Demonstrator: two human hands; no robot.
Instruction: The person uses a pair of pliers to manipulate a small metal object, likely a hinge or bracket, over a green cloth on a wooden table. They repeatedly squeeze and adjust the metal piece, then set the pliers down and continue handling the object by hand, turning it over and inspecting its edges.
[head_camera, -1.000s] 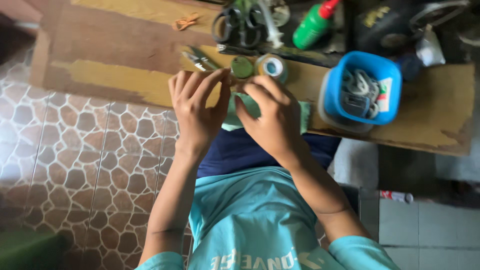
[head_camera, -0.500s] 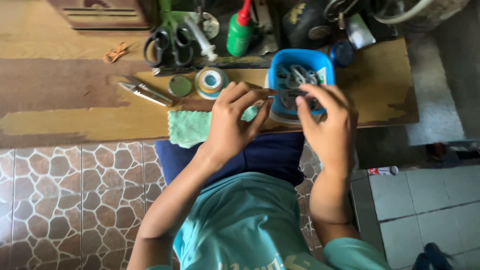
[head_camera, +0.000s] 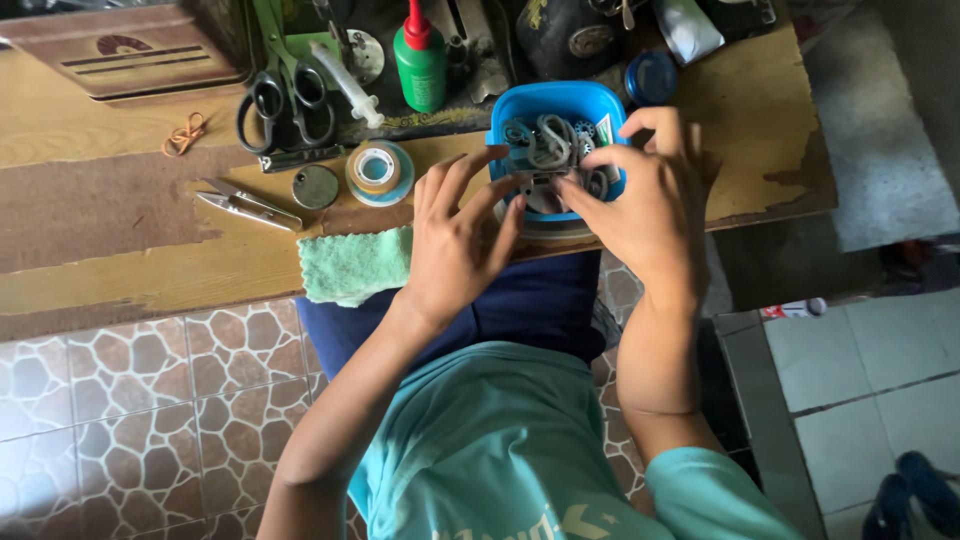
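Both hands meet at the blue tub (head_camera: 555, 105) of metal parts on the wooden worktop (head_camera: 120, 270): left hand (head_camera: 455, 250), right hand (head_camera: 645, 205), fingers (head_camera: 590, 160) pinching something small.

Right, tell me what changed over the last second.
Both hands moved right, off the green cloth to the blue tub: left hand at its near rim, right hand over it. Whether either grips anything is unclear. Scissors, tape and bottle stayed put.
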